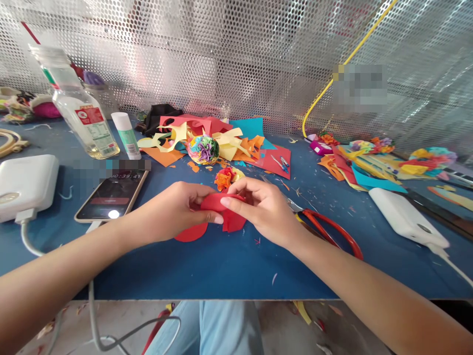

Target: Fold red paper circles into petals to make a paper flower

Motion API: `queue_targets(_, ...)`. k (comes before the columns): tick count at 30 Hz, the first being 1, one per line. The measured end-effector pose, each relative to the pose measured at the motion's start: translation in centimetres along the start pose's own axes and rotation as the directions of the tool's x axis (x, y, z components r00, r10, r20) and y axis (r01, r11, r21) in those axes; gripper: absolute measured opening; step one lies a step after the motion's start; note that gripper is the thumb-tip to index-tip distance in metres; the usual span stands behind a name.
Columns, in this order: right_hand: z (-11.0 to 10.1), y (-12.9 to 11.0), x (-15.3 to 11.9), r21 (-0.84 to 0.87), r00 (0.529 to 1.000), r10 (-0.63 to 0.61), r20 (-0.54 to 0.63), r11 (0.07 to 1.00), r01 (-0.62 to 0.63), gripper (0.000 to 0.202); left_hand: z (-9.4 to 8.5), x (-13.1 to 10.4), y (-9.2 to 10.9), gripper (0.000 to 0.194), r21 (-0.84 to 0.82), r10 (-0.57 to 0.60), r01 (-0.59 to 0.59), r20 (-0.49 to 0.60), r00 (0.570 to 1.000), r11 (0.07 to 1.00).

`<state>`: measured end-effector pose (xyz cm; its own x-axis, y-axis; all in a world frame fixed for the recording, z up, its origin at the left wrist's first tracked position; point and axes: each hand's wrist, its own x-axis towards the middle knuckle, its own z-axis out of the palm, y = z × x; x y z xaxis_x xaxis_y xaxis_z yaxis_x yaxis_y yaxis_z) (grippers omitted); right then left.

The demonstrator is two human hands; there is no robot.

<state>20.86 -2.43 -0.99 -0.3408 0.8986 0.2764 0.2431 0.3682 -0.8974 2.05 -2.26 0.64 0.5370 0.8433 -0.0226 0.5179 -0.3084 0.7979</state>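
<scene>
Between my two hands is a piece of red paper [214, 201], held a little above the blue table. My left hand [181, 209] pinches its left side, thumb in front. My right hand [262, 204] grips the right side, its thumb lying across the top. Under my left hand lies a round red paper disc [192, 233]. Another red paper piece [234, 221] shows below my right fingers; I cannot tell whether it is joined to the held one. Just beyond my hands sits a small orange and red paper flower [224, 178]. Red-handled scissors [332, 229] lie beside my right wrist.
A phone [114, 192], a glue stick [126, 135] and a glass bottle [83, 108] stand or lie at left. A multicoloured paper ball [203, 149] sits among coloured scraps. White power banks [29, 185] flank both sides, trailing cables. A perforated metal screen [236, 59] rises behind.
</scene>
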Motion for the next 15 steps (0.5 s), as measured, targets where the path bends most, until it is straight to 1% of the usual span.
queue_targets(2, 0.05, -0.04, -0.07, -0.049, 0.999, -0.035, 0.007, 0.998, 0.035, 0.015, 0.00, 0.03, -0.15, 0.032, 0.114, -0.014, 0.018, -0.036, 0.999, 0.993)
queue_targets(5, 0.16, 0.09, -0.19, -0.073, 0.996, -0.060, 0.058, 0.995, 0.064, 0.014, 0.03, 0.13, -0.35, 0.034, 0.138, -0.013, 0.019, -0.045, 0.999, 0.990)
queue_targets(8, 0.24, 0.34, -0.22, -0.023, 0.992, -0.025, 0.122, 0.999, 0.028, 0.019, 0.09, 0.17, -0.55, 0.029, 0.154, 0.022, -0.013, -0.057, 0.998, 0.988)
queue_targets(11, 0.07, 0.49, -0.07, 0.005, 0.988, 0.027, 0.154, 1.000, -0.028, 0.018, 0.15, 0.22, -0.71, 0.025, 0.092, 0.012, -0.008, -0.037, 0.999, 0.996)
queue_targets(15, -0.63, 0.65, 0.40, 0.018, 0.984, 0.071, 0.166, 0.997, -0.075, 0.016, 0.11, 0.46, -0.62, 0.021, -0.039, -0.023, 0.025, 0.043, 0.999, 0.999)
